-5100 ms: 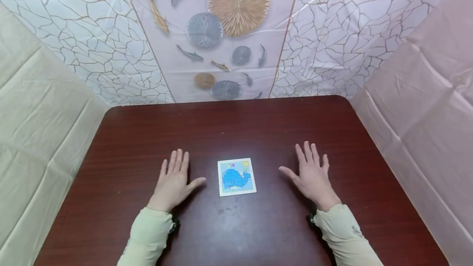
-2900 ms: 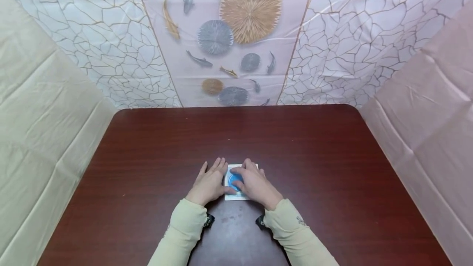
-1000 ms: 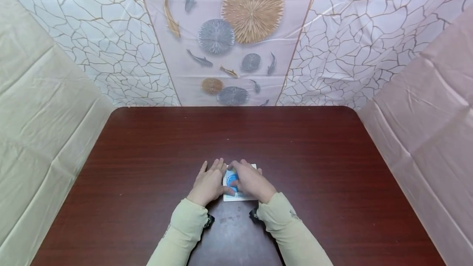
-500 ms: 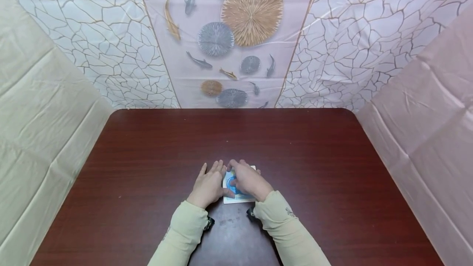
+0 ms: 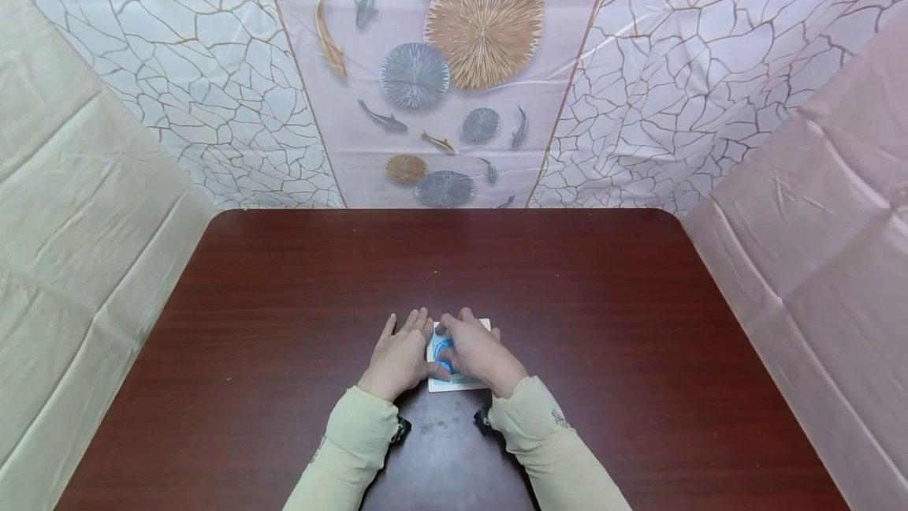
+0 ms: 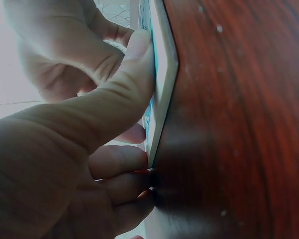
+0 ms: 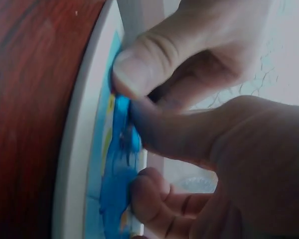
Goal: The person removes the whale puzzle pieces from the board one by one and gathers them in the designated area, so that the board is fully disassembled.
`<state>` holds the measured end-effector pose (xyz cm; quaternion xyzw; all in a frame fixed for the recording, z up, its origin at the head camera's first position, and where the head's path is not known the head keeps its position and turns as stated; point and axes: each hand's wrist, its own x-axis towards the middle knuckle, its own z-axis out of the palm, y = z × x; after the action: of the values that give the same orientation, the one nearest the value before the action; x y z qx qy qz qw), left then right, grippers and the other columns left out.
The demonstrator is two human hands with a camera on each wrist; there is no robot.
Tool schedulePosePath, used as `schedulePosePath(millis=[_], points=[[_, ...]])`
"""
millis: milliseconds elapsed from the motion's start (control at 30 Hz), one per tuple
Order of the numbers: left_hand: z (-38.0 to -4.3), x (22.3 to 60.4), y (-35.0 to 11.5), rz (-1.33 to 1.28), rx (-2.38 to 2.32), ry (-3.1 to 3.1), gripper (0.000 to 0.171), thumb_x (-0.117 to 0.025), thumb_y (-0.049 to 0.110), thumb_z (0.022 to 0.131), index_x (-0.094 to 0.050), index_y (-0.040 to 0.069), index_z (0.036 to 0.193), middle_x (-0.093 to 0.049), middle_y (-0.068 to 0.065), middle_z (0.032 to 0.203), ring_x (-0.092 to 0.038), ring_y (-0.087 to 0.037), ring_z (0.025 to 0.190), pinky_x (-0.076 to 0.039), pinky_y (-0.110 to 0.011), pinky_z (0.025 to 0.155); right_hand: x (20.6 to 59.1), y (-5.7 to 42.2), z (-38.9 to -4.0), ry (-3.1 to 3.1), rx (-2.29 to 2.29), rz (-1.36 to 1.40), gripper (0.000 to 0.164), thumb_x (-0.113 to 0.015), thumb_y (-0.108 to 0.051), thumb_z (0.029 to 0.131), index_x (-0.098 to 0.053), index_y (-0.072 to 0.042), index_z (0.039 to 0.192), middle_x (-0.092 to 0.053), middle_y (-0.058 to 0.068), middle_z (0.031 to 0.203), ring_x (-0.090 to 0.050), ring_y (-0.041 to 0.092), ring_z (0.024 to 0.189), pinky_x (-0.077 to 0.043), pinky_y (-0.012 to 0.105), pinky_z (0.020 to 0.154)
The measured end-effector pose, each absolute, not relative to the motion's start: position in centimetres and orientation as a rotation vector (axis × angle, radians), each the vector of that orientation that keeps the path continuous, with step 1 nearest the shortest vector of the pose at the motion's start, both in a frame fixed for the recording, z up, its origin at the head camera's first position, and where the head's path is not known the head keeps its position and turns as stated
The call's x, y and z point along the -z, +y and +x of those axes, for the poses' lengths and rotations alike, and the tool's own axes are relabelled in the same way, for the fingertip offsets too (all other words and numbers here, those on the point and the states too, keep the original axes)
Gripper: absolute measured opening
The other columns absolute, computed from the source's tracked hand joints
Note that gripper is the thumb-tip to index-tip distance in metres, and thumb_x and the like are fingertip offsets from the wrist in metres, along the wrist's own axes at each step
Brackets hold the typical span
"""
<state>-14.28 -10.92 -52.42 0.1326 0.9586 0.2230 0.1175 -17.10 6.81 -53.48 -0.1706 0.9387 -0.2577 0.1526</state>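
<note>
The board (image 5: 457, 387) lies on the table (image 5: 248, 298) right in front of me, between my two hands. My left hand (image 5: 397, 361) has its fingers laid out along the board's left side and its thumb pressing on the face near the close left corner; it braces rather than grips. My right hand (image 5: 484, 355) is curled over the board, thumb and fingertips pinching at the blue pieces (image 7: 115, 185), which stand slightly proud of the face. My fingers hide which piece I have.

To do this well, I'd press straight down with the left thumb so the board can't skid, and hold a piece by its edges, moving it squarely; tilting would probably make it bind or drag its neighbours. My thumbs sit very close, so the left one should mind not to pin what the right hand is working on.
</note>
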Motion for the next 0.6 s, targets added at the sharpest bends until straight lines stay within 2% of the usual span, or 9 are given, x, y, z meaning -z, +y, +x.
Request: schedulePosePath(millis=[133,233,433,600], points=[[-14.4,52.2,-11.1,0.379,-0.667,2.784,0.104,-0.097,0.046,0.084,-0.051,-0.002,0.165,-0.038,-0.021,0.18,-0.032,-0.036,0.172,-0.013,-0.063,0.144,53.8,6.8,-16.8,2.724,0.679,-0.537,0.041,-0.079,-0.029,0.106,-0.071,-0.015,0.144,-0.064,0.015,0.136,-0.074,0.036,0.122,-0.047,0.087,0.109],[-14.4,52.0,-11.1,0.381,-0.674,2.773,0.103,-0.096,0.044,0.086,-0.05,-0.003,0.165,-0.037,-0.021,0.18,-0.031,-0.036,0.173,-0.013,-0.063,0.145,54.0,6.8,-16.8,2.757,0.649,-0.552,0.042,-0.075,-0.03,0.109,-0.07,-0.016,0.148,-0.065,0.015,0.135,-0.076,0.034,0.118,-0.053,0.082,0.104],[-13.8,50.6,-10.8,0.365,-0.65,2.752,0.098,-0.094,0.04,0.09,-0.049,-0.005,0.165,-0.036,-0.023,0.181,-0.031,-0.037,0.172,-0.015,-0.063,0.144,54.0,7.1,-17.0,2.737,0.689,-0.556,0.036,-0.073,-0.026,0.111,-0.071,-0.017,0.146,-0.066,0.01,0.132,-0.074,0.028,0.116,-0.054,0.076,0.107],[-13.4,49.4,-10.4,0.353,-0.61,2.741,0.097,-0.093,0.041,0.091,-0.049,-0.005,0.165,-0.036,-0.021,0.181,-0.032,-0.035,0.173,-0.016,-0.06,0.145,54.0,7.1,-17.1,2.745,0.737,-0.544,0.029,-0.074,-0.022,0.11,-0.071,-0.018,0.138,-0.067,0.007,0.122,-0.073,0.027,0.111,-0.056,0.074,0.102]])
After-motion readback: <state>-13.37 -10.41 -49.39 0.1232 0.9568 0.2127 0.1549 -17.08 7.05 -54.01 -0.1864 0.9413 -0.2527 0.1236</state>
